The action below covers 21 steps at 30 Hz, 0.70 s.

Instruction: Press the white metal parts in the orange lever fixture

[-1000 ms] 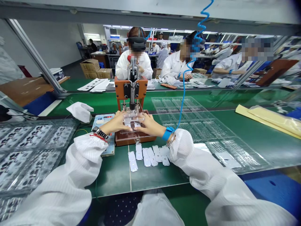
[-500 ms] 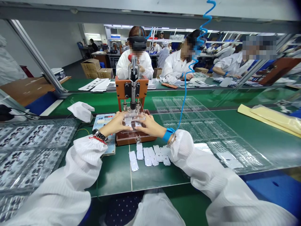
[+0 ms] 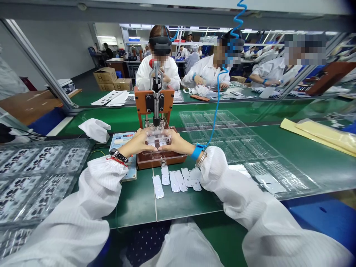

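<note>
On the brown base (image 3: 147,162) of an orange toggle press (image 3: 141,102), a clear plastic block (image 3: 157,132) sits beneath the plunger. My left hand (image 3: 139,142) grips the block's left side, and my right hand (image 3: 177,142) grips its right side. Both thumbs point inward at the front and nearly meet; the other fingers are partly hidden behind the clear plastic. Small white pieces show under and between the thumbs. In front of the base lie several thin white plates (image 3: 178,181) on the green bench. A blue wrist strap (image 3: 197,151) circles my right wrist.
Left of the base stands a white-and-blue box with a red display (image 3: 122,138). Trays of printed parts (image 3: 41,167) fill the left, clear trays (image 3: 236,148) the right. A coiled blue cord (image 3: 218,107) hangs to my right wrist. Co-workers (image 3: 207,70) sit across the bench.
My fingers have closed in around the clear block, and my thumbs have drawn nearer each other. The view has shifted slightly. Across the bench, a co-worker's hand has risen.
</note>
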{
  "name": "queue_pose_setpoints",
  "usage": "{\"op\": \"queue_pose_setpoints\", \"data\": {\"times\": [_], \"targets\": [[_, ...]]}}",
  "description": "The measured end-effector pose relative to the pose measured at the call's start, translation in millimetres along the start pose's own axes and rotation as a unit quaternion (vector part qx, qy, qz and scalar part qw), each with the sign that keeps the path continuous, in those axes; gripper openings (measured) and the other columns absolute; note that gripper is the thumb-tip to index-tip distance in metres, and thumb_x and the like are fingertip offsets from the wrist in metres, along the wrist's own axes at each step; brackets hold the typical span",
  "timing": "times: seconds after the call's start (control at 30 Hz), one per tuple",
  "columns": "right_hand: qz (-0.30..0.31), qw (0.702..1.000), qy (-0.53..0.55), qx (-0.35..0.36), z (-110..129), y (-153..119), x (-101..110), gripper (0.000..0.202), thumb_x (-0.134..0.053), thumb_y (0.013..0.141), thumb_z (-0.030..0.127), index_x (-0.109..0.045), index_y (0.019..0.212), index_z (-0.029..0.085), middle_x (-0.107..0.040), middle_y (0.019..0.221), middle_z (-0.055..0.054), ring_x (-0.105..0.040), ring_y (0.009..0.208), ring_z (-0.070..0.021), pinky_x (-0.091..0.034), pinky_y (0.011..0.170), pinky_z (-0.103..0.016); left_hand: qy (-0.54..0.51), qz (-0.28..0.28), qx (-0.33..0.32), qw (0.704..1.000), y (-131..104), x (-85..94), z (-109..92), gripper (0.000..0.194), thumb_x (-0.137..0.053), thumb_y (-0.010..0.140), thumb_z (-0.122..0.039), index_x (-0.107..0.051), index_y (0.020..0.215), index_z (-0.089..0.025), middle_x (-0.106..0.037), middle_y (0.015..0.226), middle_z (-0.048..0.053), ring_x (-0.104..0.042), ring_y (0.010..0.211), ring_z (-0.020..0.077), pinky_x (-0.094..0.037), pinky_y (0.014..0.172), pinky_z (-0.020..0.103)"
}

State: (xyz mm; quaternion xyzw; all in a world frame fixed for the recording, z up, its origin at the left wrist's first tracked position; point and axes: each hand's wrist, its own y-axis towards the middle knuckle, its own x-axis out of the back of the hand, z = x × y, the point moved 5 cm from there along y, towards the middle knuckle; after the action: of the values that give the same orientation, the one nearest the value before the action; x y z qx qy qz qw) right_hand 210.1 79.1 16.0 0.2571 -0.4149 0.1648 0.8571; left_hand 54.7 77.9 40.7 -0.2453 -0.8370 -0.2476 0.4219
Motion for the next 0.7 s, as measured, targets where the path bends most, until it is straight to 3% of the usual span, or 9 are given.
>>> {"op": "queue_pose_setpoints", "data": {"times": [0.2, 0.37, 0.53, 0.7], "targets": [[0.01, 1.0, 0.026, -0.01, 3, -4, -3, 0.061, -0.073, 0.071, 0.044, -0.049, 0.123, 0.021, -0.054, 0.127, -0.01, -0.043, 0.123, -0.0296, -0.034, 0.1, -0.046, -0.025, 0.01, -0.02, 0.999, 5, -1.8, 2, 0.073, -0.076, 0.067, -0.042, -0.047, 0.132, -0.023, -0.046, 0.136, 0.009, -0.043, 0.118, 0.0341, -0.032, 0.1, 0.047], [0.019, 0.999, 0.02, -0.025, 6, -5, 0, 0.063, -0.072, 0.073, 0.041, -0.047, 0.127, 0.02, -0.052, 0.129, -0.011, -0.04, 0.126, -0.029, -0.031, 0.102, -0.046, -0.011, -0.013, 0.009, 1.0, 2, -0.1, 0, 0.075, -0.078, 0.065, -0.042, -0.047, 0.132, -0.023, -0.05, 0.13, 0.009, -0.043, 0.116, 0.035, -0.033, 0.099, 0.047], [0.022, 1.0, 0.003, -0.018, 5, -6, 1, 0.054, -0.068, 0.077, 0.042, -0.051, 0.124, 0.021, -0.053, 0.128, -0.009, -0.04, 0.125, -0.028, -0.032, 0.102, -0.046, 0.038, -0.02, 0.006, 0.999, -1, -0.1, -1, 0.068, -0.077, 0.067, -0.045, -0.052, 0.127, -0.026, -0.053, 0.125, 0.008, -0.045, 0.112, 0.0342, -0.035, 0.096, 0.048], [0.032, 0.999, -0.043, -0.008, 3, -7, -1, 0.04, -0.059, 0.085, 0.044, -0.057, 0.119, 0.024, -0.049, 0.134, -0.008, -0.039, 0.125, -0.0286, -0.031, 0.102, -0.048, 0.05, -0.022, -0.002, 0.999, -10, -6.0, 7, 0.049, -0.067, 0.079, -0.045, -0.057, 0.122, -0.024, -0.054, 0.123, 0.009, -0.047, 0.112, 0.0299, -0.037, 0.096, 0.044]]}}
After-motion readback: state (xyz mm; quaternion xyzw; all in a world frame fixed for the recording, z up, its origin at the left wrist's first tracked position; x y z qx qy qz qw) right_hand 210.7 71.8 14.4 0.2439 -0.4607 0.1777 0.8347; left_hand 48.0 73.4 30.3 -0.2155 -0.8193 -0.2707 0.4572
